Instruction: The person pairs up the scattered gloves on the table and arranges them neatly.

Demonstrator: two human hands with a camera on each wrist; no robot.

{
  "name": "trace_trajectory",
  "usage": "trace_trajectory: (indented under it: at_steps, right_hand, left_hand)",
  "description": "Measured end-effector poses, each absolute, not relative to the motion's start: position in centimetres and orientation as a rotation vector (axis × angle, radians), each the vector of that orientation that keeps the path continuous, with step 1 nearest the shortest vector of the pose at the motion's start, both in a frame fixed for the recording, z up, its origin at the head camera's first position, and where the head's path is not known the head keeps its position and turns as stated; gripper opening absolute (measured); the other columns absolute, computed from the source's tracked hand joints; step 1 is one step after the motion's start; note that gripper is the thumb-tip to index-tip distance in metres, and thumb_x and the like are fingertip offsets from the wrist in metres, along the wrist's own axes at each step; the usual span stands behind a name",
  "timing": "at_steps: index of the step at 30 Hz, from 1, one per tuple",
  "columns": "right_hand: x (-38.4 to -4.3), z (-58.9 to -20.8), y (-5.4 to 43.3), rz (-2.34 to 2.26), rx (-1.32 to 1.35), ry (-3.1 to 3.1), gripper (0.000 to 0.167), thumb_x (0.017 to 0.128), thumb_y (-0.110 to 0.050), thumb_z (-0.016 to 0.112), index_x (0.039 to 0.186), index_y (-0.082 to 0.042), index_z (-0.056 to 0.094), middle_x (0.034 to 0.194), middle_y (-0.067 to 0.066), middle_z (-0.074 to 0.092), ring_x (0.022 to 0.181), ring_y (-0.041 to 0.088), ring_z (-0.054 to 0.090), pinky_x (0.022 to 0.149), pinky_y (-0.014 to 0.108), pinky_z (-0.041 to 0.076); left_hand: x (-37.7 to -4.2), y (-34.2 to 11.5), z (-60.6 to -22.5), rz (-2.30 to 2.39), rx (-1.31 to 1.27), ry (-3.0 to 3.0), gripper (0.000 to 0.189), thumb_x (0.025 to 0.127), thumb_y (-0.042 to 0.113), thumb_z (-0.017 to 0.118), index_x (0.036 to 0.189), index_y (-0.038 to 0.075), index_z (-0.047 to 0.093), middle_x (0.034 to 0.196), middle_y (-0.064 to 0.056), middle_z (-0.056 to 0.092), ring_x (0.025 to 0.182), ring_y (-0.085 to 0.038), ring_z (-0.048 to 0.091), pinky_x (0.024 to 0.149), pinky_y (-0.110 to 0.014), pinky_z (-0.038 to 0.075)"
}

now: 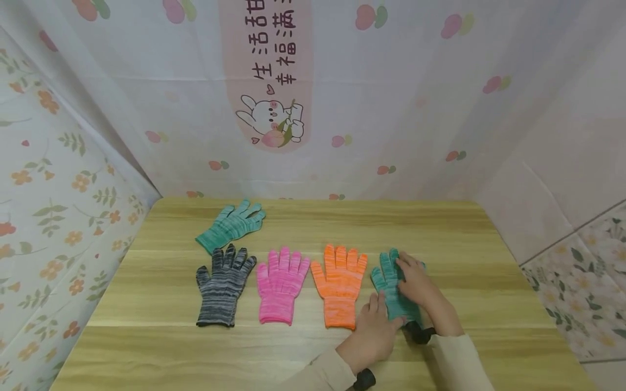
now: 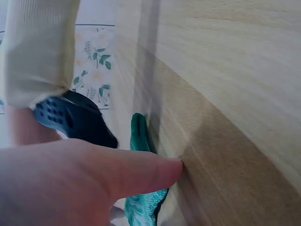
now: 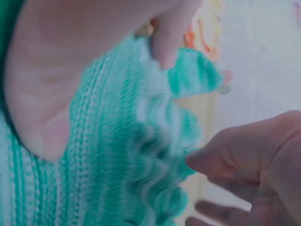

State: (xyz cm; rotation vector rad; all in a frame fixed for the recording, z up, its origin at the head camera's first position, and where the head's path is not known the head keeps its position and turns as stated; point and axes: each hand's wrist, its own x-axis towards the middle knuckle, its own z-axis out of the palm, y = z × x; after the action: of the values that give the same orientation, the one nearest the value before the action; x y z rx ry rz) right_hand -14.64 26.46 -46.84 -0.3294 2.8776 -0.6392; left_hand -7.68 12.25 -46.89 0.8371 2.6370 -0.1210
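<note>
The green glove [image 1: 394, 295] is lying toward the table's [image 1: 146, 336] right edge, beside the orange glove [image 1: 339, 282]. The left hand [image 1: 373, 332], fingers straight, is pressing near its cuff; the right hand [image 1: 421, 281], fingers loose, is touching its fingers. (Another green glove [image 1: 232, 225] is lying near the back left corner.)

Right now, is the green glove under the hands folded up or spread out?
Spread out: the green glove shows its fingers fanned apart. The left hand and right hand cover parts, so I cannot tell those.
</note>
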Motion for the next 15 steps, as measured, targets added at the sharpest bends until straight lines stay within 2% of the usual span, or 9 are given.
trace_trajectory:
  at_steps: [3, 6, 15]
  right_hand:
    - [-14.0, -46.6, 26.2, -0.587, -0.435, 2.902, 0.048, 0.082, 0.006, 0.057, 0.128, 0.015, 0.046, 0.141, 0.033, 0.033, 0.126, 0.056, 0.030, 0.097, 0.065, 0.032]
    - [-13.6, -46.6, 26.0, -0.525, -0.500, 2.899, 0.047, 0.082, 0.004, 0.061, 0.127, 0.012, 0.049, 0.139, 0.033, 0.036, 0.124, 0.056, 0.033, 0.097, 0.064, 0.034]
    - [-13.4, -46.7, 25.9, -0.514, -0.510, 2.887, 0.048, 0.085, -0.001, 0.059, 0.132, 0.003, 0.048, 0.142, 0.031, 0.033, 0.124, 0.061, 0.029, 0.093, 0.069, 0.033]
  left_hand:
    - [-7.6, 12.2, -47.0, -0.158, 0.846, 2.643, 0.057, 0.089, 0.043, 0.057, 0.136, 0.054, 0.027, 0.154, -0.005, 0.020, 0.141, -0.021, 0.020, 0.108, -0.028, 0.032]
    - [-7.6, 12.3, -47.0, -0.182, 0.847, 2.638, 0.059, 0.088, 0.044, 0.057, 0.137, 0.054, 0.025, 0.154, -0.004, 0.019, 0.141, -0.020, 0.020, 0.107, -0.027, 0.032]
    - [-7.6, 12.2, -47.0, -0.149, 0.835, 2.640, 0.059, 0.089, 0.040, 0.057, 0.137, 0.054, 0.026, 0.154, -0.003, 0.019, 0.141, -0.019, 0.019, 0.107, -0.027, 0.033]
